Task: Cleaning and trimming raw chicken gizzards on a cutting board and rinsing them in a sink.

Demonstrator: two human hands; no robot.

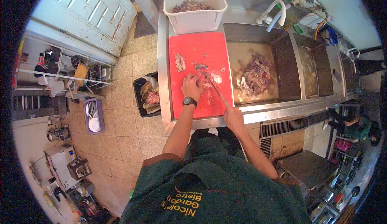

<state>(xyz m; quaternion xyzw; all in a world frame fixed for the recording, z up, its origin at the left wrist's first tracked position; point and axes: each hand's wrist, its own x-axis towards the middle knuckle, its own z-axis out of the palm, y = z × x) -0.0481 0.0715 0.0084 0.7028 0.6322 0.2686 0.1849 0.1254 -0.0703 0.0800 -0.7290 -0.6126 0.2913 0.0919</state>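
A red cutting board (199,103) lies on the steel counter before me. My right hand (234,118) is closed around the handle of a knife (214,86), whose blade slants up and left across the board. My left hand (192,86) rests on the board left of the blade; whether something is under its fingers is hidden. Just above the blade tip lies a small dark piece of meat or seafood (200,66). A longer pale piece (180,62) lies above my left hand. Wet scraps and liquid spread around the blade.
A white plastic tub (195,21) holding chopped pieces stands behind the board. To the right, a sink basin (288,72) holds cloudy water and a heap of pieces (257,75). A black bin (137,100) with scraps stands on the floor at left. Another person (359,127) is far right.
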